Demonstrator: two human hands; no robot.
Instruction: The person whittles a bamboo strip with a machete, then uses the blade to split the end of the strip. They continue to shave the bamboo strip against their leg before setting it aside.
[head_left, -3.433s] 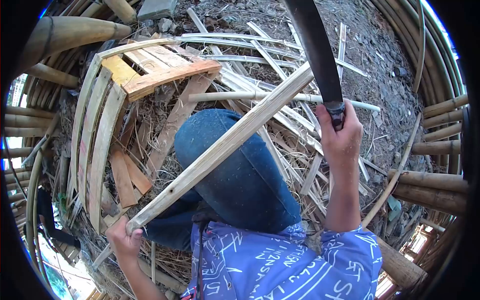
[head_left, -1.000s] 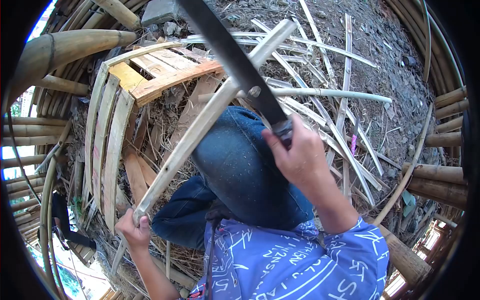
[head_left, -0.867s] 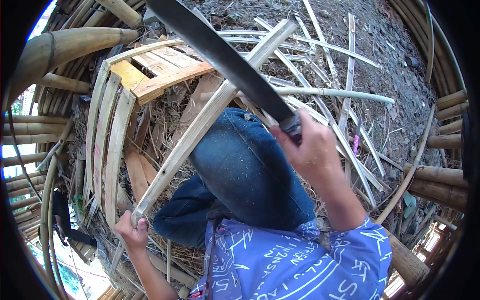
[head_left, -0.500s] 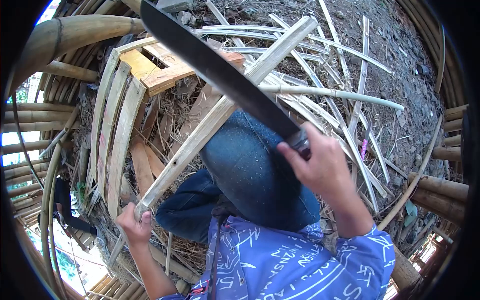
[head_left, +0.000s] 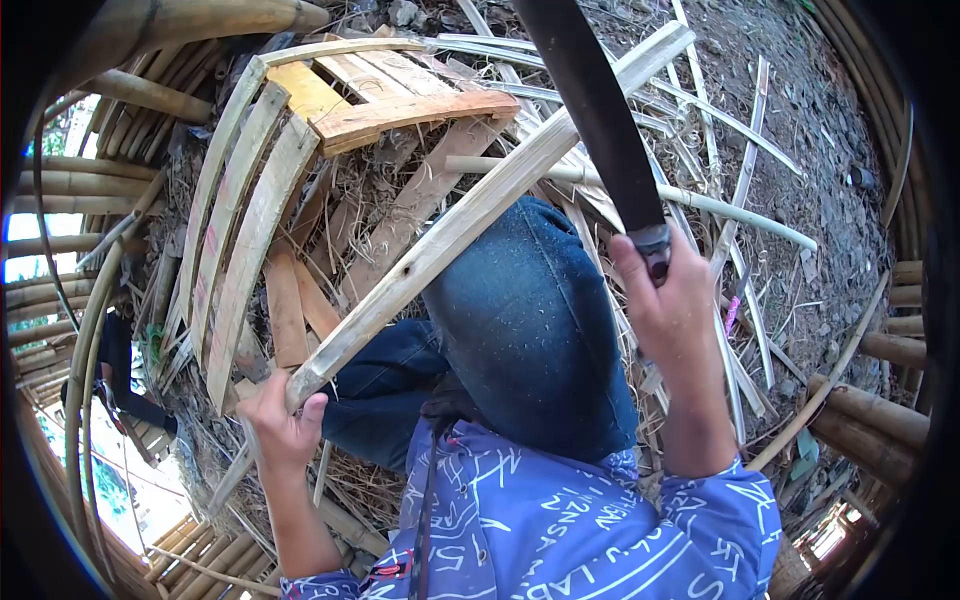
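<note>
My left hand (head_left: pixel 280 425) is closed round the lower end of a long pale wooden stick (head_left: pixel 430 265) with a dark knot in it. The stick slants up and to the right, passing over my bent knee in blue jeans (head_left: pixel 530 320). Gripped by its handle in my right hand (head_left: pixel 675 305) is a machete (head_left: pixel 605 115). Its broad dark blade points up and away, overlapping the far part of the stick in this view, and its tip runs out of the top of the picture.
A slatted wooden crate (head_left: pixel 415 112) lies at the upper left. Several split strips (head_left: pixel 742 185) and shavings litter the dirt ground, with a round pale pole (head_left: pixel 715 207) across them. Bamboo rails (head_left: pixel 870 415) stand on both sides. Part of another person (head_left: pixel 118 365) shows at the far left.
The machete has swung to the right and more upright, with my right hand moving right. My left hand and the stick have shifted slightly right and up in view.
</note>
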